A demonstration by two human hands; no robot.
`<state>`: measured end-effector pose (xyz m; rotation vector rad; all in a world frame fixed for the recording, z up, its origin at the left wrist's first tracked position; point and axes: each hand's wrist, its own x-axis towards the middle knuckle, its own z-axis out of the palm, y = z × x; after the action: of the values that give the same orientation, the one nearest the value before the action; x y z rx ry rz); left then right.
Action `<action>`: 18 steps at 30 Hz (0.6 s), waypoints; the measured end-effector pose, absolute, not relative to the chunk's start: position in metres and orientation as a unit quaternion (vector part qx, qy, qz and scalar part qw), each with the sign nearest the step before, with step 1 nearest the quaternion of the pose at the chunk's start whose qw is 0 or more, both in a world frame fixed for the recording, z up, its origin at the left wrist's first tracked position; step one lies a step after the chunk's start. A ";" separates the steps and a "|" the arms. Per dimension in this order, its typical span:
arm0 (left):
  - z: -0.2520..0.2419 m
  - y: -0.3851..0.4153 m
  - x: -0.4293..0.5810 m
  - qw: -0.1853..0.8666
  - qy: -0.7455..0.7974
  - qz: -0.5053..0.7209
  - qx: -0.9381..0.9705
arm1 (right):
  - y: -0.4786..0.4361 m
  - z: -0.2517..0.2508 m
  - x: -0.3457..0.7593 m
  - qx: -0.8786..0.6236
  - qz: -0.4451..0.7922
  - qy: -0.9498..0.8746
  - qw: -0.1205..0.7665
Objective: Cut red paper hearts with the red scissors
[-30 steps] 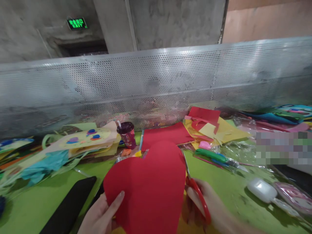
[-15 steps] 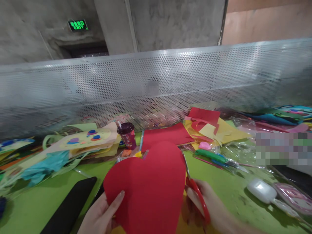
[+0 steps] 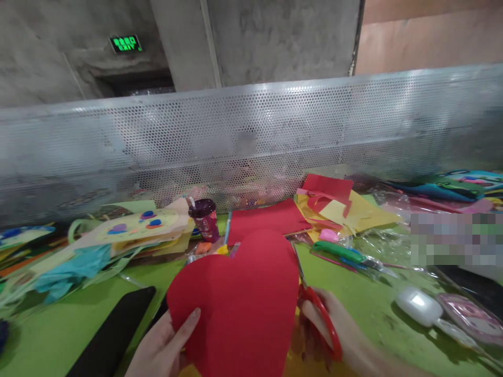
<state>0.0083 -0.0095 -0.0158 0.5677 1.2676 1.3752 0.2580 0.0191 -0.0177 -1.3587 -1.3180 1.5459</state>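
Observation:
A large red paper heart [image 3: 243,303] is held up in front of me, its lower tip cut off by the frame's bottom edge. My left hand [image 3: 165,340] pinches its left edge, thumb on the front face and fingers behind. In my right hand [image 3: 334,324] are red-handled scissors [image 3: 323,319], fingers through the loops. Their metal blades point up along the heart's right edge; part of them is hidden behind the paper. Some yellow paper [image 3: 306,356] shows beneath the heart.
A purple drink cup [image 3: 205,220] and red paper [image 3: 267,222] stand behind the heart. A green-handled knife [image 3: 346,254], a white case [image 3: 418,306] and yellow sheets [image 3: 369,209] lie right. Left are a black strip [image 3: 113,332] and teal crumpled material [image 3: 74,269]. A perforated metal panel [image 3: 251,125] borders the table.
The scissors' handle loop has swung slightly right and down. The heart and my left hand stay nearly in place, and the view has shifted a little.

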 end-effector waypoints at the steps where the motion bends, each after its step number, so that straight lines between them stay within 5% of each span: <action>1: -0.018 -0.010 0.007 0.559 0.537 0.582 0.247 | 0.019 -0.018 0.258 -0.522 0.595 -0.505 0.344; 18: -0.015 -0.010 0.009 0.561 0.531 0.581 0.256 | 0.021 -0.018 0.258 -0.520 0.583 -0.523 0.343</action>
<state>0.0090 -0.0098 -0.0146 0.6031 1.2505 1.3695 0.2580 0.0206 -0.0177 -1.3504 -1.3586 1.5142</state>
